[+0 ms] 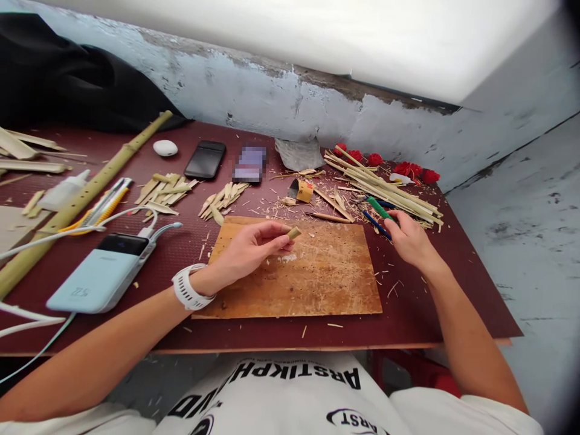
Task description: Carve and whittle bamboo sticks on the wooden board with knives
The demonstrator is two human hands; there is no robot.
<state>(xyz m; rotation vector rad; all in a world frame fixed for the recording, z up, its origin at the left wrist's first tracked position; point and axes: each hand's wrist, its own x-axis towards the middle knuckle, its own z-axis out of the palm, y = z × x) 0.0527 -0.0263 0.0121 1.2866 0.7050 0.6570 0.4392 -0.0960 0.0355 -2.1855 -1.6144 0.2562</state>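
Over the wooden board (317, 272), my left hand (247, 248) pinches a short piece of bamboo (295, 232) between thumb and fingertips. A white watch band is around that wrist. To the right of the board, my right hand (413, 240) is closed on a green-handled tool (379, 208); its working end cannot be made out. Beside that hand lies a blue pen-like stick (375, 224). A pile of thin bamboo strips (389, 187) is just beyond. Near the board's far edge are a pointed wooden stick (328, 216) and a curled strip of sandpaper (302, 190).
Bamboo slivers (165, 192) lie beyond the board on the left, before two phones (205, 160). A light blue power bank (99, 275) with cables, a yellow cutter (102, 208) and a long bamboo pole (90, 192) occupy the left. Red flowers (408, 169) sit against the wall.
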